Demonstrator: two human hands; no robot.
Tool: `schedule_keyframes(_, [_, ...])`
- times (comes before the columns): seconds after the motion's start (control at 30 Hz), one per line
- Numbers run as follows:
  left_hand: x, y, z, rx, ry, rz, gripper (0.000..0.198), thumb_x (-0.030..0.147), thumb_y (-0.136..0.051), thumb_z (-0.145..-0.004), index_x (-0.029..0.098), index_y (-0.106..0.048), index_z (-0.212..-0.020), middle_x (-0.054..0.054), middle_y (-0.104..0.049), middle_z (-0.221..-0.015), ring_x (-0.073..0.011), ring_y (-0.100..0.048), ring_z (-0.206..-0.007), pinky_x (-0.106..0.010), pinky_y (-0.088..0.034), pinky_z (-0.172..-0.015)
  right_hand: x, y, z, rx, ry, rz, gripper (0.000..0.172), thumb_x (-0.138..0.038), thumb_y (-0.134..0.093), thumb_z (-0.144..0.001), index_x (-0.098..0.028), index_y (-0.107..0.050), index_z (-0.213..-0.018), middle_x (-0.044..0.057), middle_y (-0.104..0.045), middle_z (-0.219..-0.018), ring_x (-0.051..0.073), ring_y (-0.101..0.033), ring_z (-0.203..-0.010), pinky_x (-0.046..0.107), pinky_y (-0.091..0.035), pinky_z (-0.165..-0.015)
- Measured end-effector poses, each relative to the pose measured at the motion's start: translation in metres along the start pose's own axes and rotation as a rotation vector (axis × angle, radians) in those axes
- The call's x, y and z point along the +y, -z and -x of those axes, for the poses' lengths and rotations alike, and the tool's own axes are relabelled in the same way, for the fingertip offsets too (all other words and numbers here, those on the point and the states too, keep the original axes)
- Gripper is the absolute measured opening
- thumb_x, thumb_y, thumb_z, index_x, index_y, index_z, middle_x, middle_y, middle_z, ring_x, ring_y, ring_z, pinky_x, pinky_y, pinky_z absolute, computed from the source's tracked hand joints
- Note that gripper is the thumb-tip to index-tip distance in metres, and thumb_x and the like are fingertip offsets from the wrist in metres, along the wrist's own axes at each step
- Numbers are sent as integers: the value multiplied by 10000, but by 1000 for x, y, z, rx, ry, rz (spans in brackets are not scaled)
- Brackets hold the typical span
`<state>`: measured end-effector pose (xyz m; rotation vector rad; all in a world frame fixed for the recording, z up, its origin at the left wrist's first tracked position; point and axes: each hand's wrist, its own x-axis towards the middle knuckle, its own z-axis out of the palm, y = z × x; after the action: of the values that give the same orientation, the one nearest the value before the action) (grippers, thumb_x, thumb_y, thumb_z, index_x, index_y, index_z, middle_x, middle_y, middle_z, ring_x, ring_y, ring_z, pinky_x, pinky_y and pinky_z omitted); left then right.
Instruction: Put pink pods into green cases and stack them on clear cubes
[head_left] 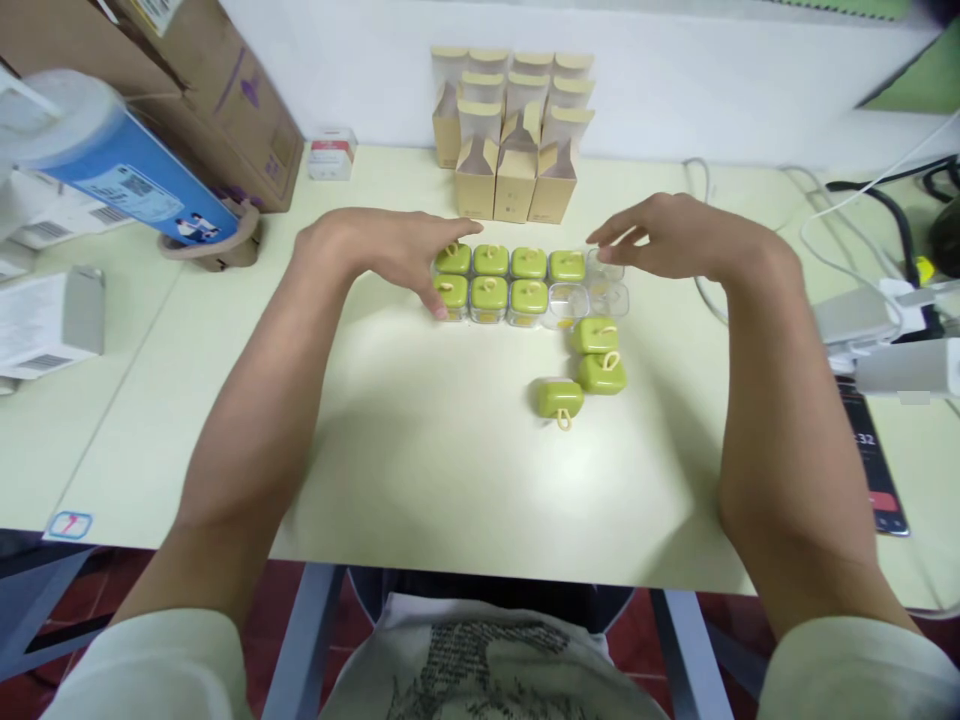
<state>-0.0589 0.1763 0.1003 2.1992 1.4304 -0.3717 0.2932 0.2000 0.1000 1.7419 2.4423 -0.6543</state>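
Observation:
Two rows of small clear jars stand side by side in front of me, most with glossy green lids (489, 293) that carry a small cream loop. At the right end, several clear jars (568, 302) have no lid. My left hand (409, 252) spans the left end of the rows, thumb at the front jar and fingers stretched over the back one. Over the back right jar (606, 265) my right hand (664, 240) hovers with loosely bent fingers, holding nothing; contact there is unclear. Nearer to me lie three loose green lids (602, 373), one tipped with its loop towards me.
Open cardboard boxes (516, 185) stand grouped against the wall. To the left are a blue cylinder (161, 175) in a brown holder, a large carton (240, 110) and white boxes (52, 320). Cables (855, 260) and a phone (874, 460) lie on the right.

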Motion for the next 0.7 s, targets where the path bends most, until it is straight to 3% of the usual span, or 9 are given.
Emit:
schedule_keyframes(0.17, [2, 1, 1, -4, 1, -6, 1527, 927, -861, -805, 324, -133, -2006, -74, -326, -2063, -459, -376, -1870, -590, -313, -1558, 4, 1, 0, -73, -21, -71, 340, -159, -688, -1159, -232, -911, -1405, 103, -898, -1415, 320, -908, -989, 610, -646, -1203])
schedule_keyframes(0.4, [4, 1, 2, 3, 14, -26, 1531, 891, -869, -811, 275, -141, -2008, -87, -328, -2062, -475, -407, -1848, -580, -348, -1546, 1, 2, 4, -85, -24, -60, 382, -180, -667, -1172, -282, -865, -1483, 96, -901, -1429, 352, -911, -1081, 690, -667, -1207])
schedule_keyframes(0.53, [5, 2, 3, -8, 22, -24, 1511, 913, -846, -830, 285, -136, -2007, -85, -345, -2056, -478, -386, -1861, -586, -350, -1544, -23, 16, 37, 96, -10, 119, 325, -180, -686, -1185, -234, -904, -1420, 133, -912, -1327, 393, -832, -1263, 628, -673, -1146])
schedule_keyframes(0.63, [4, 2, 2, -17, 11, -15, 1514, 918, -843, -828, 295, -123, -2006, -87, -324, -2063, -463, -385, -1866, -583, -347, -1545, -36, 7, 72, 143, 89, 151, 355, -93, -687, -1133, -288, -957, -1257, 81, -919, -1109, 353, -862, -1092, 557, -673, -1108])
schedule_keyframes(0.7, [3, 2, 1, -12, 2, -9, 1524, 900, -868, -805, 318, -128, -2005, -68, -330, -2062, -451, -388, -1867, -576, -341, -1551, -34, -14, 92, 97, 267, 152, 379, -121, -684, -1120, -320, -956, -1292, 81, -920, -1159, 350, -861, -993, 545, -690, -1046])
